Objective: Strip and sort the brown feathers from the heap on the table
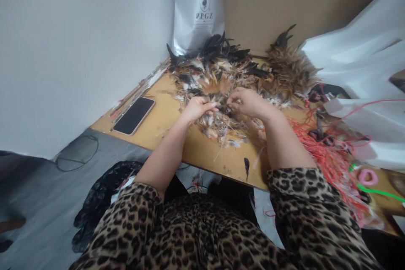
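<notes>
My left hand [201,109] is closed in a pinch at the near side of a heap of loose feathers [218,128]. Across a small gap, my right hand [246,101] pinches too, fingertips turned toward the left. Feathers show at both sets of fingertips, but the single pieces are too small and blurred to tell apart. A fan of tan feathers [215,85] stands just behind the hands. Long black feathers [221,48] lie along the far side of the heap, and brown, white and grey ones are mixed through it.
A phone [134,115] lies at the table's left. White bag [199,17] stands behind the heap; brown feather bundle [292,71] is at the back right. Red string [329,152] is tangled on the right beside white bags [357,59]. One black feather [247,168] lies by the front edge.
</notes>
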Action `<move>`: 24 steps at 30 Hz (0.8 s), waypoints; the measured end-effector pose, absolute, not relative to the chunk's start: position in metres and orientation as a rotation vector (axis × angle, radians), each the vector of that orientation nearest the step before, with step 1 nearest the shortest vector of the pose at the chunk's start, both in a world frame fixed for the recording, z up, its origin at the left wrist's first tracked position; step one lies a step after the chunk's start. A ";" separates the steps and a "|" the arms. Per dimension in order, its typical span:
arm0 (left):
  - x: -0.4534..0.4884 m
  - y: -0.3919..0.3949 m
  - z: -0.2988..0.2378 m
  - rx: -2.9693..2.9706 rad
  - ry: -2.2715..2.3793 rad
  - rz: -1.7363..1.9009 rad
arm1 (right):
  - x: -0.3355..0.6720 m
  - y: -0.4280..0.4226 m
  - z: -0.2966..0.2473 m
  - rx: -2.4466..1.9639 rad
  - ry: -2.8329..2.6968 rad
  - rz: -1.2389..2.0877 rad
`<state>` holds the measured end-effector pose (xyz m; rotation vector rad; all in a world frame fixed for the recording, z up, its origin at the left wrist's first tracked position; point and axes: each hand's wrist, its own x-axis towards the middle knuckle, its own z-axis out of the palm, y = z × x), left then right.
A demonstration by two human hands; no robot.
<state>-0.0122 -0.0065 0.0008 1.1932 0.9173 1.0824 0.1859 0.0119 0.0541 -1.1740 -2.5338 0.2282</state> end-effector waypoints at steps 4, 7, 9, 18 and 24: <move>-0.011 -0.006 0.000 1.240 0.983 1.064 | 0.184 0.009 0.056 -1.200 -2.581 0.197; -0.011 -0.005 0.000 1.238 0.972 1.084 | 0.183 0.007 0.059 -1.201 -2.587 0.183; -0.011 -0.005 0.001 1.236 0.960 1.081 | 0.183 0.006 0.060 -1.208 -2.579 0.181; -0.007 -0.008 0.000 1.185 0.954 1.054 | 0.179 0.005 0.059 -1.210 -2.493 0.267; -0.010 0.001 -0.006 0.968 0.860 1.223 | 0.187 0.014 0.052 -1.374 -2.179 0.475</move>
